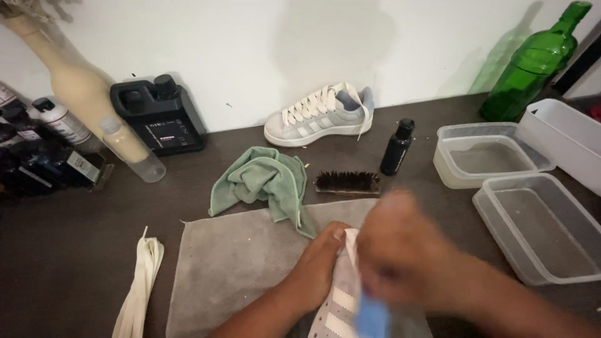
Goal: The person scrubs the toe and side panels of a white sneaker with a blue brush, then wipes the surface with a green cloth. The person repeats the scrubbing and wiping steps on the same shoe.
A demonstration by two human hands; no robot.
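Fingers of the left hand point(316, 266) were curled over the upper of a grey sneaker point(341, 310) with white stripes, pressing it down at the near edge of the bench point(62, 250); the thumb lay against the shoe's white rim. Fingers of the right hand point(400, 250) were motion-blurred, so whether they were spread or pinched could not be told; the hand sat over the shoe, and a small blue object point(372, 319) showed just beneath it. The held sneaker rested on a flat grey cloth mat point(238, 269) with a soft, suede-like nap.

Just beyond the mat lay a crumpled green microfibre cloth point(263, 181), its folds overlapping the mat's far edge, and to its right a rectangular wooden brush point(347, 183) with dark bristles. A small black cylindrical bottle point(397, 147) stood upright just right of the brush. A second matching sneaker point(319, 116), laced with flat cream laces, stood farther off against the white wall. A loose bundle of cream laces point(141, 285) lay left of the mat. At far left stood a squat black plastic jug point(159, 116) and a clear tubular bottle point(131, 150) lying tilted. At right sat two translucent rectangular plastic tubs point(519, 206) with rounded corners, and behind them a green glass bottle point(535, 66) leaned near the wall.
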